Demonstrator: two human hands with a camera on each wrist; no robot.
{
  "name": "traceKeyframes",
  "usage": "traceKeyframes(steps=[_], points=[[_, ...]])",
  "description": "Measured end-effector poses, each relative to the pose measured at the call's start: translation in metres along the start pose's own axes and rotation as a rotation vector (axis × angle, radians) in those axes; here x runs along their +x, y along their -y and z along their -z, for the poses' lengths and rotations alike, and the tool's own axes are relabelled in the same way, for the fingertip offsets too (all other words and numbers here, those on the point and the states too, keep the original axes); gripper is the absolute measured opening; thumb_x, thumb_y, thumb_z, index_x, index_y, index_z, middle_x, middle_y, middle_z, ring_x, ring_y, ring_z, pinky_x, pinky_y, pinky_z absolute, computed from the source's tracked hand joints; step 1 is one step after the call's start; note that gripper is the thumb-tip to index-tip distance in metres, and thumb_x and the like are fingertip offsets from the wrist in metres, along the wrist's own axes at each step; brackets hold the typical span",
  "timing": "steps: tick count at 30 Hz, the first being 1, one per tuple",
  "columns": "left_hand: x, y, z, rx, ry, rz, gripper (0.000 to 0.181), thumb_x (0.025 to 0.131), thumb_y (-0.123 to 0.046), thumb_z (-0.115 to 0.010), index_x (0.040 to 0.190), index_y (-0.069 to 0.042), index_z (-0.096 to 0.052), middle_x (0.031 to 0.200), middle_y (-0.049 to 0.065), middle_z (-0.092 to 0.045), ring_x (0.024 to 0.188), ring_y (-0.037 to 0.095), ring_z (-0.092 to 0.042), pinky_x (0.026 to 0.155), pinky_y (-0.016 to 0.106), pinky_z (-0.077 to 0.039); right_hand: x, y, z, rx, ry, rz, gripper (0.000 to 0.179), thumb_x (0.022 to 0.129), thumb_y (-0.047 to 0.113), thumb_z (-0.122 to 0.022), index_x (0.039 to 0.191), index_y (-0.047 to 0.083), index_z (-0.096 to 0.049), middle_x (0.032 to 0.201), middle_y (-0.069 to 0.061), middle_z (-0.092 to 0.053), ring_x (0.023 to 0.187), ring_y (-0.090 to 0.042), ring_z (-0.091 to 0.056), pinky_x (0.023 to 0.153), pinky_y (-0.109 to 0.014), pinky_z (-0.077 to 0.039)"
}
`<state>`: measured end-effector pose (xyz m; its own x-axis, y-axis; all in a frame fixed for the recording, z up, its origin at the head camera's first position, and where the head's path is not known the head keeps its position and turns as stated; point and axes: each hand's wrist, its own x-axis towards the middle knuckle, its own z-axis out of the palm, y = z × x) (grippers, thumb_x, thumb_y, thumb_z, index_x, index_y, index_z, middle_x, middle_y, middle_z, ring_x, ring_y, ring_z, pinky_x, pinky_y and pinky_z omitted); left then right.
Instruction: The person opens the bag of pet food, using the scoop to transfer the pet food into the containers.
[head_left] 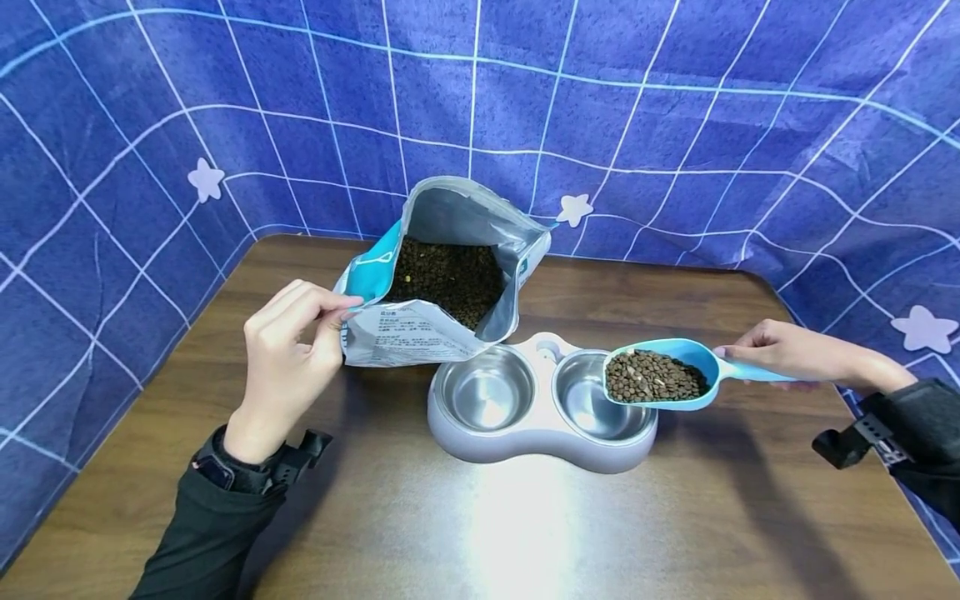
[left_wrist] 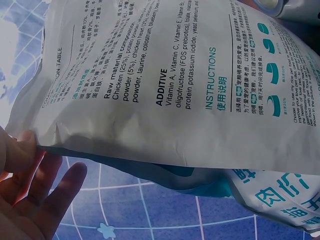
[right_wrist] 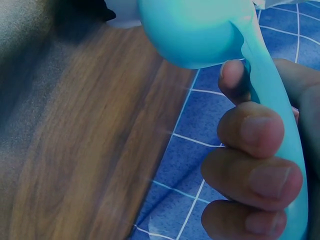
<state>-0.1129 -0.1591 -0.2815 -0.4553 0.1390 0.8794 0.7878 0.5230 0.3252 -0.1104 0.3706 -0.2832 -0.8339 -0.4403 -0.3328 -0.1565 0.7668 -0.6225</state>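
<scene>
My left hand pinches the left edge of an open pet food bag, its thumb and fingertips on the rim. Brown kibble shows deep inside the bag's silver lining. In the left wrist view the bag's printed back fills most of the picture. My right hand grips the handle of a light blue scoop, fingers curled round it in the right wrist view. The scoop carries a heap of kibble and overlaps the right steel bowl of a grey double feeder. Bare metal shows in the left bowl.
The feeder stands on a brown wooden table, close in front of the bag. Behind the table hangs a blue grid-patterned cloth with pale stars. Black straps with devices circle both wrists.
</scene>
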Motion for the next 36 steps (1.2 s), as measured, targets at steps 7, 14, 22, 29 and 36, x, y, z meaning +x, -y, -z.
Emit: traceKeyframes(steps=[7, 14, 22, 29, 36], points=[[0.000, -0.001, 0.001, 0.003, -0.009, 0.001, 0.016, 0.081, 0.013, -0.058, 0.084, 0.004, -0.071, 0.072, 0.013, -0.065, 0.065, 0.019, -0.052, 0.062, 0.023, -0.035, 0.002, 0.003, -0.002, -0.044, -0.020, -0.045, 0.036, 0.101, 0.021, -0.046, 0.069, 0.012, -0.060, 0.051, 0.009, -0.043, 0.035, -0.003, -0.037, 0.031, -0.023, -0.034], [0.000, -0.001, 0.001, -0.006, -0.016, -0.001, 0.015, 0.082, 0.012, -0.057, 0.084, 0.005, -0.070, 0.072, 0.013, -0.065, 0.064, 0.019, -0.052, 0.062, 0.023, -0.035, 0.000, 0.006, -0.003, -0.084, -0.029, -0.057, 0.034, 0.100, 0.021, -0.048, 0.069, 0.014, -0.061, 0.051, 0.008, -0.042, 0.034, -0.003, -0.036, 0.031, -0.020, -0.032], [0.000, -0.002, -0.001, -0.012, -0.020, -0.002, 0.014, 0.082, 0.011, -0.058, 0.083, 0.005, -0.070, 0.072, 0.013, -0.065, 0.064, 0.018, -0.051, 0.061, 0.024, -0.034, -0.002, 0.009, -0.004, -0.075, -0.033, -0.041, 0.036, 0.100, 0.022, -0.048, 0.066, 0.014, -0.058, 0.050, 0.009, -0.041, 0.034, -0.003, -0.035, 0.031, -0.020, -0.032], [0.000, -0.002, -0.001, -0.016, -0.027, 0.000, 0.015, 0.081, 0.011, -0.057, 0.083, 0.004, -0.071, 0.071, 0.013, -0.065, 0.064, 0.019, -0.052, 0.062, 0.023, -0.035, -0.001, 0.013, -0.004, -0.106, -0.046, -0.055, 0.035, 0.099, 0.023, -0.050, 0.066, 0.013, -0.057, 0.050, 0.009, -0.042, 0.034, -0.004, -0.037, 0.031, -0.021, -0.033], [0.000, -0.002, -0.002, -0.023, -0.037, -0.004, 0.015, 0.082, 0.010, -0.056, 0.082, 0.004, -0.071, 0.071, 0.013, -0.065, 0.063, 0.019, -0.051, 0.061, 0.024, -0.034, -0.001, 0.017, -0.002, -0.125, -0.040, -0.065, 0.035, 0.099, 0.024, -0.051, 0.066, 0.014, -0.058, 0.051, 0.009, -0.040, 0.035, -0.003, -0.036, 0.032, -0.020, -0.032]])
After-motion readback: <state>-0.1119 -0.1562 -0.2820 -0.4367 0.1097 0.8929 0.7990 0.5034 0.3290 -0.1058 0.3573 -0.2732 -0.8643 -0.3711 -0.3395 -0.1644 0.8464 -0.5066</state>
